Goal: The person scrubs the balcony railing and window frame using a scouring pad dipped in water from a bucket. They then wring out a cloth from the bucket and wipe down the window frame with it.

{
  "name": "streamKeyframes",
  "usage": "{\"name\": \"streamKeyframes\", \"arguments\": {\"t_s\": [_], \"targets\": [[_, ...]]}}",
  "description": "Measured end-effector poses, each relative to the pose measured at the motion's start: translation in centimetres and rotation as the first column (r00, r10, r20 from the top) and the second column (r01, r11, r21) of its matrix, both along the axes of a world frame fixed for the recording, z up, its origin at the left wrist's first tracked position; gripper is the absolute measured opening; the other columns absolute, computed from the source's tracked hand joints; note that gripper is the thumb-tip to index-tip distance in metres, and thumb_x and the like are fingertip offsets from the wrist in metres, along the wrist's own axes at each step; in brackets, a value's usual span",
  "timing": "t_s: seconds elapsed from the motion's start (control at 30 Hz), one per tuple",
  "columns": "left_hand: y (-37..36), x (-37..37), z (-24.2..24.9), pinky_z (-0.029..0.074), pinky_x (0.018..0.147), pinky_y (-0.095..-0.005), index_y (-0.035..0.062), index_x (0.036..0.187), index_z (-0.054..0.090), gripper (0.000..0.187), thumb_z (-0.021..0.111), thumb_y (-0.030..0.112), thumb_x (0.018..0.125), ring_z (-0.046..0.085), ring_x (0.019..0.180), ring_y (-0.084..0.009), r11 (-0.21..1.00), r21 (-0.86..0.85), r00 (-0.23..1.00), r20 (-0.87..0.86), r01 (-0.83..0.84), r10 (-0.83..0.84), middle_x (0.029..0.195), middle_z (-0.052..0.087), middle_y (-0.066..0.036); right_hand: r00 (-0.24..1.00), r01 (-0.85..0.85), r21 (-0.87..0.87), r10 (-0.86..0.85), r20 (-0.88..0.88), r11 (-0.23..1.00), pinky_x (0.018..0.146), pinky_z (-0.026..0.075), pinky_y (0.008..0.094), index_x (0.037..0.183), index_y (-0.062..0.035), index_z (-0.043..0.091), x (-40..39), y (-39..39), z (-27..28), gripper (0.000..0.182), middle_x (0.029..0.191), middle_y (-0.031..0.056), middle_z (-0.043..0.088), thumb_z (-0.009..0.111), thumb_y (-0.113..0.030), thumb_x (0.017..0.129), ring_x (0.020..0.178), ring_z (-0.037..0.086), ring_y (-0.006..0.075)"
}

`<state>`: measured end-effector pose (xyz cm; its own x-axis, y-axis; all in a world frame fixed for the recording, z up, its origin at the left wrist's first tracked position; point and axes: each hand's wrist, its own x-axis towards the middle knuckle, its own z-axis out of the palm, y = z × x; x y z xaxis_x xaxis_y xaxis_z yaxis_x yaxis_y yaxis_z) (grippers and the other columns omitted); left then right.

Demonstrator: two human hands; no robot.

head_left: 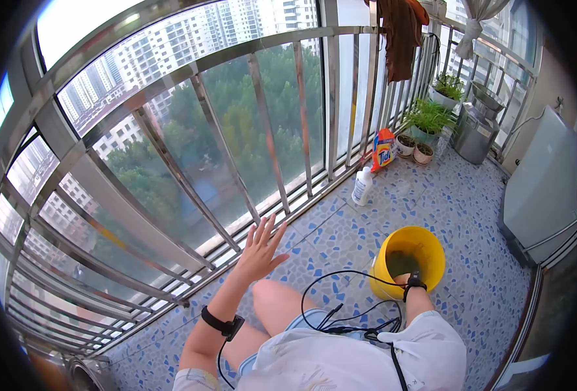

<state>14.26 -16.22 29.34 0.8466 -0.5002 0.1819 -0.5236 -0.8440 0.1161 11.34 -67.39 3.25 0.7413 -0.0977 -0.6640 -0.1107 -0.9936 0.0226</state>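
My left hand (262, 246) is raised in front of the railing, fingers apart, holding nothing. A black strap with a small device circles that forearm. My right hand (403, 279) reaches down inside a yellow bucket (436, 251) on the floor. Its fingers are hidden, so whether they grip anything does not show. Something dark, perhaps murky water, lies at the bottom of the bucket (402, 261). Black cables (340, 329) run from the wrist straps across my lap.
A metal railing (200, 176) runs along the windows. By it stand a white bottle (362, 188), an orange Tide bag (383, 150) and potted plants (428, 117). A metal can (475, 133) and a grey-white appliance (541, 186) stand at the right. A brown cloth (400, 42) hangs from the rail.
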Motion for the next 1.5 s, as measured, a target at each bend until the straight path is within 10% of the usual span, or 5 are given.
{"name": "streamKeyframes", "arguments": {"t_s": [0.63,0.83,0.97,1.23,1.5], "targets": [[6.6,-1.1,4.9,0.011,0.115,-0.0517,0.0191,0.15,0.021,0.072,0.051,0.05,0.092,0.011,0.144,-0.0336,0.984,0.081,0.967,0.211,-0.161,0.141,0.156,0.012,-0.013,0.946,0.315,0.375,-0.322,-0.045,0.872,0.086,0.05,0.0364,0.121,-0.0068,0.062,-0.5,2.3,6.2,0.048,0.112,0.0158,0.066,0.07,-0.027,0.078,0.1,0.065,0.0261],[6.3,-0.9,6.9,0.012,0.116,-0.0511,0.0202,0.15,0.022,0.069,0.048,0.05,0.094,0.014,0.143,-0.0325,0.987,0.044,0.955,0.263,-0.153,0.136,0.155,0.015,-0.012,0.842,0.197,0.52,-0.415,0.345,0.831,0.089,0.047,0.0358,0.117,0.003,0.06,-0.9,0.0,0.6,0.047,0.108,0.0188,0.066,0.058,-0.035,0.088,0.105,0.062,0.0294],[6.0,-1.7,3.9,0.013,0.116,-0.051,0.0211,0.15,0.021,0.069,0.046,0.052,0.093,0.015,0.143,-0.0328,0.99,-0.003,0.967,0.214,-0.141,0.138,0.155,0.015,-0.012,0.848,0.266,0.677,-0.501,0.175,0.687,0.092,0.045,0.0406,0.116,0.0005,0.06,-0.8,0.9,1.4,0.061,0.114,0.0255,0.061,0.046,-0.054,0.091,0.11,0.057,0.04],[7.4,-3.3,0.4,0.013,0.116,-0.0496,0.0208,0.149,0.023,0.068,0.047,0.052,0.094,0.015,0.143,-0.0323,0.987,0.024,0.98,0.127,-0.156,0.152,0.155,0.015,-0.011,0.791,-0.005,0.147,-0.086,0.606,0.989,0.072,0.051,0.0489,0.101,-0.0041,0.066,-4.1,8.0,8.9,0.054,0.088,0.0232,0.067,0.053,-0.054,0.087,0.085,0.064,0.0431],[7.2,-2.5,-1.4,0.015,0.116,-0.0486,0.0201,0.149,0.025,0.067,0.047,0.052,0.094,0.015,0.143,-0.0317,0.997,0.03,0.997,0.044,-0.072,0.07,0.155,0.017,-0.012,0.746,-0.048,0.155,-0.068,0.662,0.987,0.071,0.051,0.0508,0.099,-0.0046,0.067,-0.1,7.1,6.2,0.05,0.085,0.0239,0.067,0.053,-0.052,0.089,0.082,0.064,0.0424]]}}
